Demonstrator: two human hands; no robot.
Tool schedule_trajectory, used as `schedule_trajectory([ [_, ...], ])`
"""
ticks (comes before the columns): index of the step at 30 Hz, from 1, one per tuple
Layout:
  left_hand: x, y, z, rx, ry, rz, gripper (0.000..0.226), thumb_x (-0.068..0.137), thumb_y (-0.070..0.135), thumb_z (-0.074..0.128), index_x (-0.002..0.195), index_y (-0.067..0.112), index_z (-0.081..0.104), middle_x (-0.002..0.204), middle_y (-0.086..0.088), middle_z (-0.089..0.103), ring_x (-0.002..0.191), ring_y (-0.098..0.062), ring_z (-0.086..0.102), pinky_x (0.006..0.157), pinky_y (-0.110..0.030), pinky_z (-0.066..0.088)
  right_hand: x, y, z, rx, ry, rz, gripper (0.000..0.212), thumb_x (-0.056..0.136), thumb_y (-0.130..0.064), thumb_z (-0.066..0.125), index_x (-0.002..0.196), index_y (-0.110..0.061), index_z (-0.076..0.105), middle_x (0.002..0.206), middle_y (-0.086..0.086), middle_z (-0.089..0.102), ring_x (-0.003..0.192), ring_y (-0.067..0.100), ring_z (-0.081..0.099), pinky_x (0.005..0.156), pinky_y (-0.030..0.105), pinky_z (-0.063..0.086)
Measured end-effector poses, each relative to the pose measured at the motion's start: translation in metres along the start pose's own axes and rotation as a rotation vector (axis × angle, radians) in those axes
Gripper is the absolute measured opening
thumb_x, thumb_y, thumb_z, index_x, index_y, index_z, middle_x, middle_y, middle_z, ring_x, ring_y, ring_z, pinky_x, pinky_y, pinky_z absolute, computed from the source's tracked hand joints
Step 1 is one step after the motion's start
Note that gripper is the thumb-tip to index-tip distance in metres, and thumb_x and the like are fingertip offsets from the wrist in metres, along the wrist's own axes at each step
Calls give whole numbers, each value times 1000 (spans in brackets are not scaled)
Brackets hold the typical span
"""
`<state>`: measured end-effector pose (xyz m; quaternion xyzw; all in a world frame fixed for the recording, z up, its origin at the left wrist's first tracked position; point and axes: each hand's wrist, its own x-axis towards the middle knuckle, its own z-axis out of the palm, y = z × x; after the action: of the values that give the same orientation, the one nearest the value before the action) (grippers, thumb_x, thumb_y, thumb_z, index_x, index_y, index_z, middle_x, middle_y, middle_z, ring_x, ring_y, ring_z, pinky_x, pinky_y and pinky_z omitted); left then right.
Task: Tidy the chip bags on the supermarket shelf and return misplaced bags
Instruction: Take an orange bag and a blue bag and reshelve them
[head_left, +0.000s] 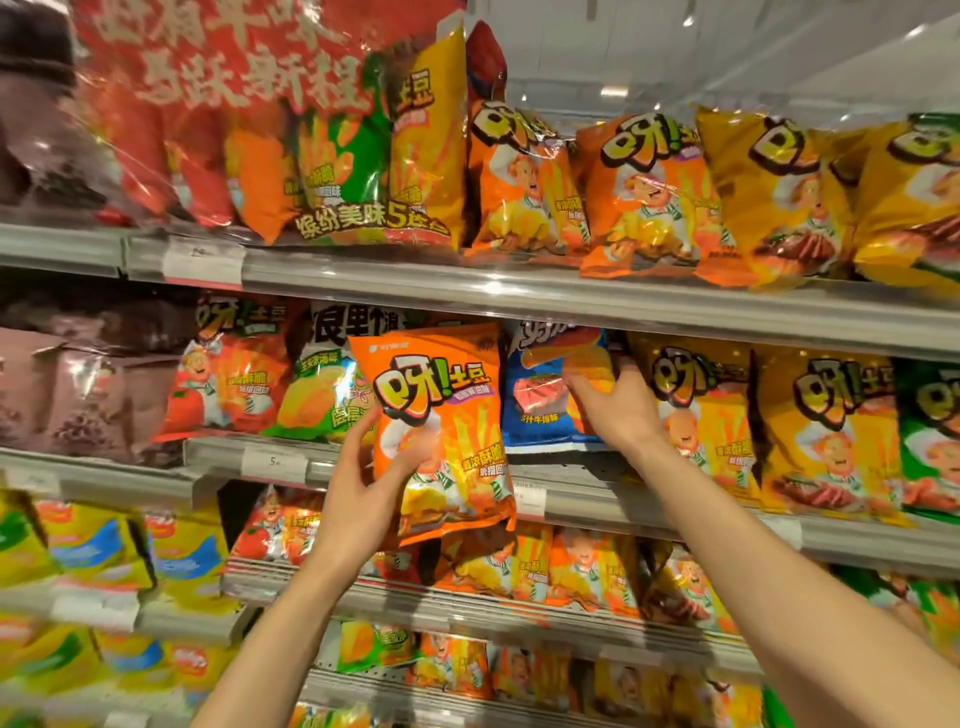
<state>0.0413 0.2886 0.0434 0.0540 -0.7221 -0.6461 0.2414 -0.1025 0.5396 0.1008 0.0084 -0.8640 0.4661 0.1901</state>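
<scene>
At the far left of the frame, blurred brown packets (78, 384) are seen on the middle shelf (675, 312), with a red-and-white tomato bag (228, 374) and a green-and-black bag (327, 379) just to their right. At the centre, an orange chip bag (441, 431) is held in front of the shelf edge by the left hand (358, 493), whose grip is closed on the bag's lower left side, thumb on the front. Just right of it, a blue chip bag (550, 389) stands on the middle shelf, and the right hand (618, 405) is placed on its right edge with fingers curled round it. Yellow bags (701, 415) are ranged further right, and matching orange bags (524, 192) are seen on the upper shelf. From here, the orange bag could slip, since it is gripped at one lower corner only and its film is glossy and slick; a tighter squeeze would likely crush the chips inside. The blue bag, if dragged out sideways, could topple the yellow neighbour touching it, as these pillow-shaped, air-puffed bags stand loosely on a smooth metal shelf. All packets appear to be crinkled, shiny film with crimped seams at top and bottom; the shelf fronts are clear plastic strips carrying paper price labels (275, 462).
</scene>
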Motion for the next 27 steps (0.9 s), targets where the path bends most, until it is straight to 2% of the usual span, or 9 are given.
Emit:
schedule_trajectory([
  [3,2,0,-3,-3,3,-2,63,89,42,70,144,46,39,121,30,50,122,-5,48,95,-27,38,6,-12,-12,-71,-6,21,81,79,-74,63,122,-5,62,112,15,70,106,37,65,90,41,52],
  [6,3,0,-5,14,-5,7,63,89,44,69,144,50,37,125,28,47,119,-1,47,96,-26,38,1,-6,-30,-119,-16,13,103,61,-97,52,121,-14,64,112,8,71,105,33,67,92,47,54],
  [8,4,0,-1,22,-29,12,60,89,44,69,139,53,38,131,25,48,118,2,50,96,-25,42,-11,4,-44,-117,-17,-10,87,75,-83,61,126,-13,61,112,6,69,103,29,65,87,40,52],
  [10,8,0,8,22,-58,17,58,86,48,71,134,57,41,136,22,52,125,-3,52,105,-34,44,-24,18,-61,-80,-2,-22,67,84,-67,66,123,-12,61,103,5,70,92,25,66,76,36,48],
  [14,21,7,43,42,-145,81,75,81,60,72,147,44,40,148,17,47,137,-8,45,115,-42,38,-54,46,-92,27,35,24,53,84,-64,69,111,-19,63,91,0,71,81,21,69,70,40,56],
  [16,34,9,65,69,-131,108,79,82,61,70,150,38,37,153,12,44,140,-12,43,117,-43,36,-67,61,-106,47,66,36,51,85,-61,70,114,-19,62,95,-1,71,82,17,69,65,34,51],
  [19,50,14,99,122,-132,122,68,95,44,65,153,32,31,156,8,38,144,-13,36,116,-32,30,-81,80,-126,89,89,47,50,85,-57,70,116,-19,61,99,-1,72,86,13,69,65,29,48],
  [24,66,22,147,230,-213,124,72,97,36,62,157,19,25,155,1,40,133,-7,37,102,-19,26,-90,94,-147,164,71,91,35,89,-50,70,107,-20,63,94,-2,73,85,15,71,66,26,49],
  [27,70,10,163,286,-289,85,71,101,39,54,159,20,17,157,-2,39,142,-19,38,102,-22,26,-90,100,-150,172,85,94,40,88,-52,69,111,-20,62,94,-3,73,85,13,71,67,25,49],
])
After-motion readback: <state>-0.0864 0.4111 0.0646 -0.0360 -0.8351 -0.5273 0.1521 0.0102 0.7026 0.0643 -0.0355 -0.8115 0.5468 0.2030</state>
